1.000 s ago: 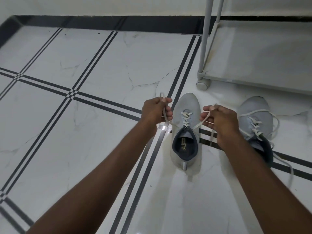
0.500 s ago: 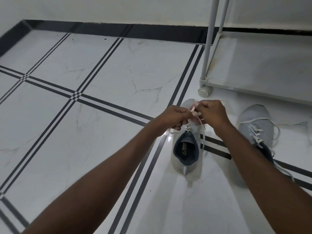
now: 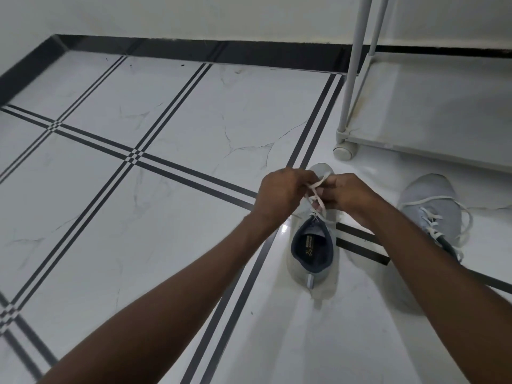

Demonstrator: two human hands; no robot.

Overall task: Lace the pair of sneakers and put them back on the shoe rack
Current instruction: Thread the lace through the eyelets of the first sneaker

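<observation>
Both hands, left hand and right hand, pinch the lace above the near sneaker on the floor; knot unfinished. Second sneaker laced, loose. Shoe rack awaits both.

Both hands meet over the near sneaker, which sits on the white tiled floor with toe pointing away. Left hand and right hand each pinch the white lace, crossed between them above the tongue. Second sneaker lies to the right, laces loose. Shoe rack stands beyond on casters, bottom shelf bare.
</observation>
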